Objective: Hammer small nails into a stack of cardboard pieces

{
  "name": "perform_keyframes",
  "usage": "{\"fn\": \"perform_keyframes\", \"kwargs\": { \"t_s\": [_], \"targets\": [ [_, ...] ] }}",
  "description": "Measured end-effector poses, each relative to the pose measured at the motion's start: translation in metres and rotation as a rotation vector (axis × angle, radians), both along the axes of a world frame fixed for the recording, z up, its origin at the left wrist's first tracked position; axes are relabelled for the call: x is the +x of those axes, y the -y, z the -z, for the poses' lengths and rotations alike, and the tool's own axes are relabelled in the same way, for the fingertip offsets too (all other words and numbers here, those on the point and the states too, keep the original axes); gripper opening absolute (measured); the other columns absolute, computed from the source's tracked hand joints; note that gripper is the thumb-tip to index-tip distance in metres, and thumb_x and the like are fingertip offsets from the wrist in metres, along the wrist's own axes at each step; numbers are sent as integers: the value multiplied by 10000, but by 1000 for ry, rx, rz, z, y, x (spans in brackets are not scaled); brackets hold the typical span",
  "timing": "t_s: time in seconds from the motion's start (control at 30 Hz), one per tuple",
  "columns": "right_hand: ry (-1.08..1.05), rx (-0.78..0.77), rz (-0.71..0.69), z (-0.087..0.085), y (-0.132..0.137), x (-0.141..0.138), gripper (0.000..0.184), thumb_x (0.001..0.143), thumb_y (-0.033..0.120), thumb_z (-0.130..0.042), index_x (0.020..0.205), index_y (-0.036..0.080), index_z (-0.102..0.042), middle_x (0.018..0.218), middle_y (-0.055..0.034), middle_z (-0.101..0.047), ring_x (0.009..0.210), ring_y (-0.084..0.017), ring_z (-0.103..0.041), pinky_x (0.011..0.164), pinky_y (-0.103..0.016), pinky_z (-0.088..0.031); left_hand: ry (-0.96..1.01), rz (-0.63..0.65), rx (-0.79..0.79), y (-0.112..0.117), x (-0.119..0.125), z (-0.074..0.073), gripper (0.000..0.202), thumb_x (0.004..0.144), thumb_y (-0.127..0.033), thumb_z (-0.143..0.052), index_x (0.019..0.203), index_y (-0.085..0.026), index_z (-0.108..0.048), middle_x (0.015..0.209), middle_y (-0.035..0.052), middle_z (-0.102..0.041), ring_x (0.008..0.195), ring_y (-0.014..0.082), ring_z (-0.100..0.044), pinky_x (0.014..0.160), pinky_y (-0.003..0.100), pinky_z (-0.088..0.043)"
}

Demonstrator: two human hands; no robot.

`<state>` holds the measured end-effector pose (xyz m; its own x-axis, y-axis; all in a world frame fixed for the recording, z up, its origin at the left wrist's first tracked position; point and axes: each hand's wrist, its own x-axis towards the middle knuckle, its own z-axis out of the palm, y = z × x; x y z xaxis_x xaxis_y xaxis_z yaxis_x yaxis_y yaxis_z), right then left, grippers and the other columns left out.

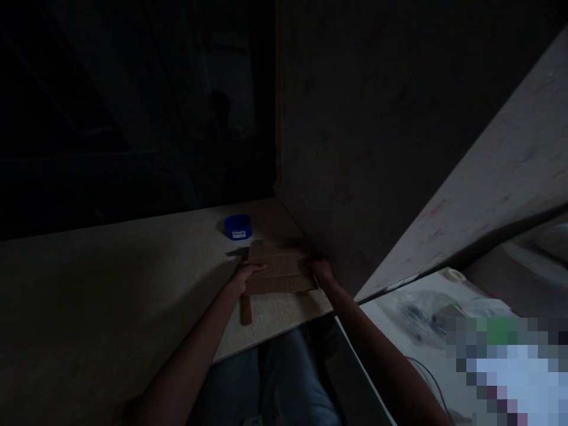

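A flat brown piece (277, 266), apparently cardboard with a fine printed or woven pattern, is held just over the pale tabletop. At its left edge is my left hand (243, 276), closed on it with a finger laid across the top. The right edge is gripped by my right hand (323, 271), whose fingers are partly lost in shadow. Close to my left hand lies a tool with a wooden handle (245, 310); the brown piece and the hand partly hide it. A grey pointed metal part (237, 252) shows beyond the hand, perhaps belonging to that tool.
Behind the brown piece stands a small blue container (238, 227) with a white label. A dark wall (355, 148) borders the table (177, 266) on the right. Beyond it, a white surface (377, 313) carries a clear plastic bag (415, 313). The light is dim.
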<state>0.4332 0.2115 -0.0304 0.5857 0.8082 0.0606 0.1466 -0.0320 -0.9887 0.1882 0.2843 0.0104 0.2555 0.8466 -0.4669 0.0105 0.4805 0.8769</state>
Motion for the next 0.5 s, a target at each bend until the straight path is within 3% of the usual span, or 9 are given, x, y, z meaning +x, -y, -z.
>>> {"fn": "perform_keyframes", "kwargs": {
  "t_s": [0.1, 0.23, 0.37, 0.5],
  "targets": [
    [-65, 33, -13, -17, 8, -22, 459, 666, 286, -792, 1059, 151, -598, 951, -47, -682, 890, -228, -653, 757, -324, -545, 127, 21, -33, 11, -29, -15, 478, 527, -170, -882, 966, -154, -693, 863, 98, -777, 830, 293, -751, 750, 413, -617],
    [-122, 95, -117, -36, 6, -81, 590, 612, 285, -752, 1150, 190, -531, 950, -35, -660, 904, -218, -644, 775, -307, -541, 133, -40, -67, 29, -93, -34, 467, 553, -204, -870, 989, -168, -705, 920, 108, -782, 862, 311, -749, 745, 432, -622],
    [-158, 106, -307, -38, -9, -173, 610, 610, 247, -712, 1178, 211, -493, 937, -32, -642, 883, -218, -644, 756, -314, -542, 52, -250, -42, 59, -184, -41, 480, 533, -227, -879, 982, -193, -714, 899, 98, -783, 854, 323, -747, 723, 442, -621],
    [-163, 57, -546, -25, -18, -282, 589, 615, 224, -668, 1170, 209, -471, 873, -10, -631, 798, -200, -641, 711, -306, -536, -89, -495, -31, 112, -283, -40, 489, 519, -262, -889, 964, -178, -705, 830, 83, -774, 773, 308, -747, 683, 427, -617]
  ]
}}
